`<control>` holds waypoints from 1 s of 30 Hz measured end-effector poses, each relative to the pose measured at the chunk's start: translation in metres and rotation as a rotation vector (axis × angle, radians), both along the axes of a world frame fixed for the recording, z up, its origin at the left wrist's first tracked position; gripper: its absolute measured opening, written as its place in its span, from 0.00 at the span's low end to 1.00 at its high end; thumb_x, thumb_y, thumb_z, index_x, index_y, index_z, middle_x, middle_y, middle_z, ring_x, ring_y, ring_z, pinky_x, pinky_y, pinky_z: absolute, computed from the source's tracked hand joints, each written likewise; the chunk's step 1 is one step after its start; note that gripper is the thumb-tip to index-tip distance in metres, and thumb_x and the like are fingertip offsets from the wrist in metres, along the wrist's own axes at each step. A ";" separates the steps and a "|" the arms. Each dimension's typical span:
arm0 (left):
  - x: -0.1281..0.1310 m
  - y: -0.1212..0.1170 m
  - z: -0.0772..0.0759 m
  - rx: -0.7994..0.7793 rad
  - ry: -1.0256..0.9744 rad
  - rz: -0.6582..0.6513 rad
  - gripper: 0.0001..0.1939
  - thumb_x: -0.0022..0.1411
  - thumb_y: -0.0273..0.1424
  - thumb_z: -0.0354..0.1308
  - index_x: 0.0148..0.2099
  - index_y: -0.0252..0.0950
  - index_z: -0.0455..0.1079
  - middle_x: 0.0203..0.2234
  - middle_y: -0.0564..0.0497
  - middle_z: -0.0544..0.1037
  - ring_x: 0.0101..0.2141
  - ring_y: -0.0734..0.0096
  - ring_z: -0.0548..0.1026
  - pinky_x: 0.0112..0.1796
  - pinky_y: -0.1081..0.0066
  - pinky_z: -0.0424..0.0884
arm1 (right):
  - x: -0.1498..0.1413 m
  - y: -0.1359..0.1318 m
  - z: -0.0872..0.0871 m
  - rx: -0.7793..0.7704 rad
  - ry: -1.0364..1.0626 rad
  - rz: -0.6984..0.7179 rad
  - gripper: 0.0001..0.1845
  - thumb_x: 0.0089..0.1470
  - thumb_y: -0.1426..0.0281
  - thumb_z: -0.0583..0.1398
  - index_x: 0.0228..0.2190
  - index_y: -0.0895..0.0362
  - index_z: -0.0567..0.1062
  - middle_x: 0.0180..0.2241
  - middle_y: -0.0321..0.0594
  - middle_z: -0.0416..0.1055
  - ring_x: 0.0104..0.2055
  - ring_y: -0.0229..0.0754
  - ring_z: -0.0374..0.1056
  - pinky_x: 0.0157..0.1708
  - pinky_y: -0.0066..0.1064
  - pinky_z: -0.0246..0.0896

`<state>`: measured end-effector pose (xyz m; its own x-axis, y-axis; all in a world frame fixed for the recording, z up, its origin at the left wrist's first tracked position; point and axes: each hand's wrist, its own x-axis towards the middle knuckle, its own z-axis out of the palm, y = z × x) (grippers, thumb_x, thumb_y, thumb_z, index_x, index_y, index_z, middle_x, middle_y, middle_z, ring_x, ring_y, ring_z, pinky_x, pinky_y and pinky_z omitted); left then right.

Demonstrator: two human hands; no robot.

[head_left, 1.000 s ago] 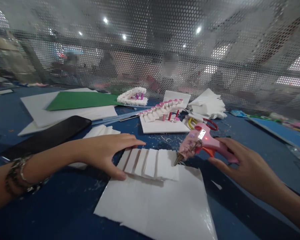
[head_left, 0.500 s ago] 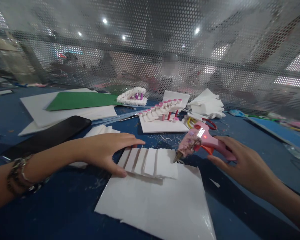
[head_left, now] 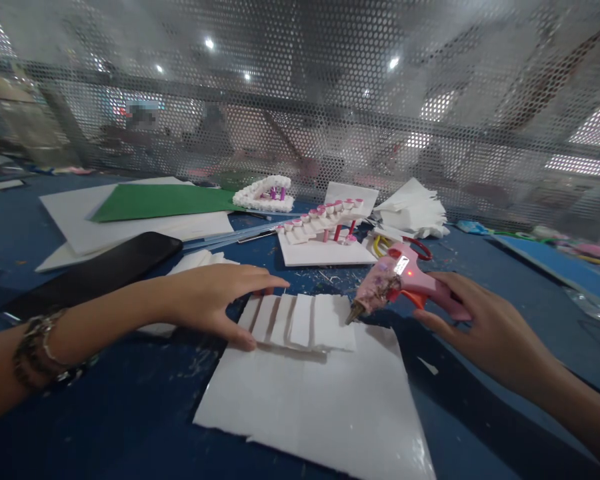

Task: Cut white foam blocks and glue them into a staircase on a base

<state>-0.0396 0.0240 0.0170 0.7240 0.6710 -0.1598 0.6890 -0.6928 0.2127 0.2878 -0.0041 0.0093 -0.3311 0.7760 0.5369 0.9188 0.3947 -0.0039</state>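
My right hand point(head_left: 473, 320) is wrapped round the handle of a pink glue gun point(head_left: 380, 287) with a small red light lit. The glue gun's metal nozzle points down and left, at the right end of a white stepped piece point(head_left: 303, 320) made of overlapping flat strips. My left hand point(head_left: 217, 300) grips the left end of this stepped piece, thumb at its near side and fingers behind it, partly hidden. Under the piece lies a white board point(head_left: 310, 407) with a rough near edge.
Behind stands a small white staircase model point(head_left: 325, 230) with pink-topped steps. A white arched model point(head_left: 265, 193), green sheet point(head_left: 165, 202), black phone point(head_left: 100, 270), clear glue sticks point(head_left: 230, 235) and white strips point(head_left: 413, 210) lie around. A perforated metal panel point(head_left: 300, 87) closes off the back.
The white board has turned slightly, its near left corner shifting a little right. The stepped piece has tilted a bit upward at its near edge. Both hands are almost still.
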 end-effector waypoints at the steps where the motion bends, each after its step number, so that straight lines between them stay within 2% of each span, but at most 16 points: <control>1: 0.000 0.000 0.000 0.006 0.001 0.013 0.39 0.51 0.51 0.53 0.61 0.40 0.48 0.53 0.44 0.63 0.51 0.54 0.63 0.48 0.66 0.60 | 0.000 0.000 0.000 0.001 -0.004 0.006 0.24 0.49 0.48 0.47 0.34 0.54 0.65 0.28 0.43 0.71 0.27 0.46 0.68 0.23 0.35 0.61; 6: 0.003 -0.001 -0.004 0.058 -0.020 0.082 0.37 0.52 0.50 0.53 0.60 0.41 0.49 0.52 0.44 0.64 0.48 0.54 0.66 0.45 0.65 0.62 | 0.001 0.001 0.000 0.033 -0.018 0.041 0.23 0.50 0.48 0.47 0.32 0.55 0.64 0.23 0.40 0.69 0.22 0.42 0.65 0.19 0.32 0.58; 10: 0.004 -0.001 -0.009 0.063 -0.049 0.103 0.37 0.52 0.52 0.51 0.60 0.41 0.49 0.52 0.43 0.64 0.48 0.53 0.66 0.43 0.64 0.63 | 0.002 0.001 -0.001 0.052 -0.040 0.035 0.23 0.50 0.48 0.46 0.33 0.54 0.64 0.23 0.39 0.69 0.21 0.42 0.64 0.18 0.31 0.56; 18: 0.002 0.002 -0.013 0.068 -0.071 0.087 0.36 0.54 0.51 0.50 0.60 0.42 0.48 0.54 0.43 0.61 0.50 0.52 0.64 0.45 0.62 0.62 | 0.002 0.003 0.000 0.096 -0.076 0.035 0.22 0.51 0.49 0.45 0.32 0.54 0.63 0.21 0.39 0.68 0.19 0.41 0.63 0.16 0.31 0.54; 27: 0.001 0.002 -0.017 0.071 -0.096 0.042 0.36 0.52 0.51 0.51 0.59 0.41 0.50 0.52 0.44 0.63 0.49 0.54 0.64 0.44 0.65 0.63 | 0.005 0.003 -0.003 0.059 -0.044 -0.009 0.22 0.50 0.48 0.45 0.33 0.53 0.63 0.25 0.42 0.70 0.22 0.44 0.65 0.18 0.33 0.55; 30: -0.001 0.005 -0.017 0.106 -0.135 0.001 0.36 0.53 0.53 0.48 0.59 0.40 0.52 0.52 0.43 0.64 0.49 0.54 0.65 0.43 0.65 0.63 | 0.005 0.003 -0.004 0.048 -0.041 -0.013 0.22 0.50 0.49 0.46 0.33 0.53 0.63 0.25 0.42 0.70 0.22 0.45 0.65 0.19 0.34 0.56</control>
